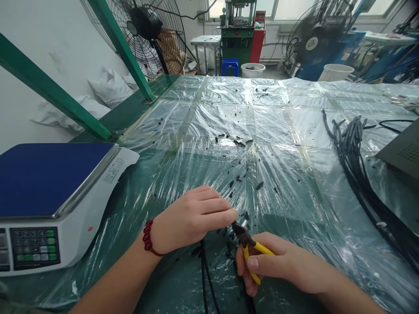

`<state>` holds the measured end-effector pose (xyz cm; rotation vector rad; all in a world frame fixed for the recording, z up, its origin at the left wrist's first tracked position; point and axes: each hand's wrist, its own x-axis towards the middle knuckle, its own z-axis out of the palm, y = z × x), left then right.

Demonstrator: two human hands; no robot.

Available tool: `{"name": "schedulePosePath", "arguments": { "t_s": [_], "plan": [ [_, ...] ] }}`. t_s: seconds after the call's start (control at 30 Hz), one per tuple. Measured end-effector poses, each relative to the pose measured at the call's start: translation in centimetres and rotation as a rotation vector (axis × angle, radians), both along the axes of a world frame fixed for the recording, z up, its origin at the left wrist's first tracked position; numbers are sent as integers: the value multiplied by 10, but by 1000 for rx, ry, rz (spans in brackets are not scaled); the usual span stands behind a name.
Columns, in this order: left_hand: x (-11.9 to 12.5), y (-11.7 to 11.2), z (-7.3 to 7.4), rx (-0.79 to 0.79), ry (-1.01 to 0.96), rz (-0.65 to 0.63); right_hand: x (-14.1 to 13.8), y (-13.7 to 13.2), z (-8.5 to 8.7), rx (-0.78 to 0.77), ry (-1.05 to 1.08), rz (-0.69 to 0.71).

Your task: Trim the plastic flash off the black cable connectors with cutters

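Note:
My left hand (193,216), with a red bead bracelet at the wrist, is closed in a pinch over thin black cables (206,279) that run down toward me. My right hand (278,264) is wrapped round the yellow handles of small cutting pliers (247,246). The pliers' dark jaws point up-left and meet the cable end just under my left fingertips. Several short black offcuts (237,179) lie scattered on the plastic sheet ahead of both hands.
A green table (137,109) is covered in clear plastic film. A white scale with a blue platform (55,192) stands at the left. A bundle of black cables (353,161) lies at the right beside a grey box (402,150). Fans, buckets and machines stand behind.

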<state>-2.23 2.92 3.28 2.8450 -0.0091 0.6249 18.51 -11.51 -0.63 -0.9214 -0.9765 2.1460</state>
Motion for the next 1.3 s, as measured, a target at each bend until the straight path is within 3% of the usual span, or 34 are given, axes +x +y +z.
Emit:
{"name": "schedulePosePath", "arguments": {
  "t_s": [0.37, 0.7, 0.9, 1.0, 1.2, 1.3],
  "plan": [
    [2, -3, 1, 47, -30, 15, -2, -2, 2, -59, 18, 70],
    [3, -5, 2, 70, -31, 18, -2, -5, 7, -37, -132, 86],
    [3, -8, 3, 81, -23, 30, -4, -9, -10, -290, 27, 108],
    [3, -9, 1, 77, -10, 31, -5, -11, -15, -329, 35, 100],
    [3, -8, 0, 47, 38, 14, 0, -5, 2, -191, -163, 173],
    [3, -8, 2, 39, 38, 19, -3, -8, 13, -187, -301, 117]
  ]
}}
